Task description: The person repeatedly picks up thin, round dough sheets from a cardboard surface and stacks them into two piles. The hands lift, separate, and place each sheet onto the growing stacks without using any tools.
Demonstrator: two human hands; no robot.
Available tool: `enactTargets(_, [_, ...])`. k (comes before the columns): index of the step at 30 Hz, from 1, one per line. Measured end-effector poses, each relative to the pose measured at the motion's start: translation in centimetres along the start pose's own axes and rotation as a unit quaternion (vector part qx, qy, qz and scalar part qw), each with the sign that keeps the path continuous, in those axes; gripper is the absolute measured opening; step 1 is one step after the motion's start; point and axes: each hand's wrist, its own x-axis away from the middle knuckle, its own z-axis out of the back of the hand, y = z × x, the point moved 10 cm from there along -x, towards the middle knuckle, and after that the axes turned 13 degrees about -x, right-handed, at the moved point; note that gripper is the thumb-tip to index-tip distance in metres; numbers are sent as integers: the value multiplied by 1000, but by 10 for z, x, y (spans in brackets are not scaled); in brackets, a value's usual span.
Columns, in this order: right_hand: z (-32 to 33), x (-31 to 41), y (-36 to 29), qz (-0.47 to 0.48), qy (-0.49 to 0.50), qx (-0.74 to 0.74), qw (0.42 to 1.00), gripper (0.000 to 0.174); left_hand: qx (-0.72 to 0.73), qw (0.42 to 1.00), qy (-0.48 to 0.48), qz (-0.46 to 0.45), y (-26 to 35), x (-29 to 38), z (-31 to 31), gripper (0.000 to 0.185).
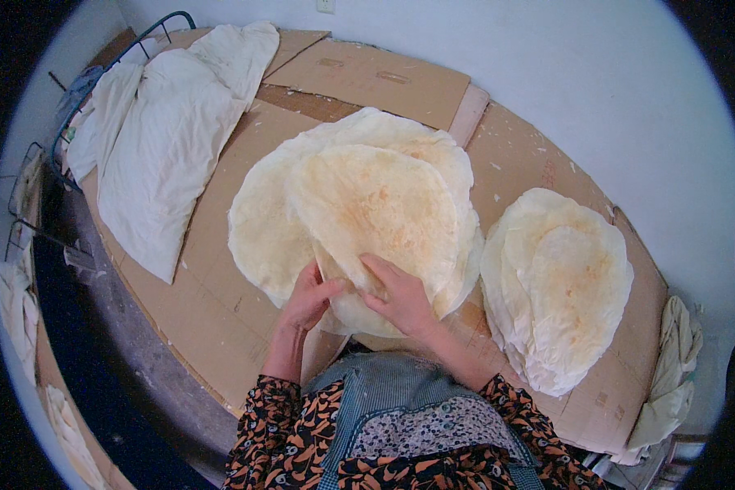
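A large, thin round flatbread (386, 208) with browned patches lies partly folded on a pile of wider, pale flatbreads (263, 214) in front of me. My left hand (311, 295) pinches the near left edge of the upper bread between thumb and fingers. Close beside it, my right hand (401, 297) grips the same near edge, its thumb and forefinger on the bread's upper face. Just where the fold runs beneath the fingers is partly hidden. Another pile of thin flatbreads (563, 288), narrower and folded or overlapped, lies on the cardboard to the right.
Flattened cardboard sheets (220, 324) cover the raised surface. A white cloth (165, 135) lies at the back left by a metal bed rail (92, 92). Another cloth (667, 373) is bunched at the right edge. A white wall (576, 79) stands behind.
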Motion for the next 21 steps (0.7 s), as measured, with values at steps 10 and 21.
enactTargets(10, [-7, -3, 14, -21, 29, 19, 999, 15, -109, 983, 136, 50, 1, 2, 15, 52])
enactTargets(21, [22, -29, 3, -10, 83, 107, 991, 15, -211, 942, 221, 141, -48, 20, 63, 53])
